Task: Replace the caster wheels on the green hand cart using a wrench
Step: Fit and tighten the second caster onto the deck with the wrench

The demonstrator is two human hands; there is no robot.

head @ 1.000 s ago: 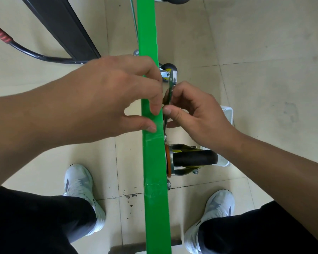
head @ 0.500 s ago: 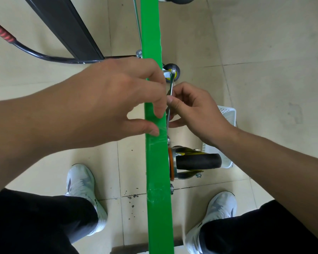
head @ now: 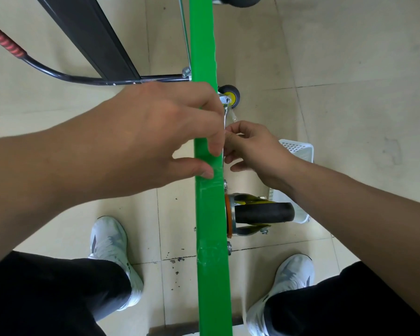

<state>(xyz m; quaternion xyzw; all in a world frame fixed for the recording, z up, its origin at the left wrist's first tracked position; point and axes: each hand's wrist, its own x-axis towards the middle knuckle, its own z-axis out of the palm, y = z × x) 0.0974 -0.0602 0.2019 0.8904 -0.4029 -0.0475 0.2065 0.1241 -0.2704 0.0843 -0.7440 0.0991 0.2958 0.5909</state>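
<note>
The green hand cart (head: 211, 275) stands on its edge between my legs, seen as a narrow green strip. My left hand (head: 160, 139) grips that edge from the left, fingers wrapped over it. My right hand (head: 252, 149) pinches a thin silver wrench (head: 226, 117) close against the cart's right face. Most of the wrench is hidden by my fingers. A black caster wheel (head: 262, 212) with a yellow fork and orange ring is bolted on below my right hand. A smaller caster (head: 230, 95) sits farther up.
A white plastic basket (head: 298, 149) stands on the tiled floor right of the cart, behind my right wrist. A black beam (head: 92, 37) and the cart's black handle tube with red grip (head: 7, 44) lie at the upper left. My white shoes (head: 109, 243) flank the cart.
My right hand has slid slightly down and nearer the cart face with the wrench, which now shows less above my fingers. My left hand keeps its grip.
</note>
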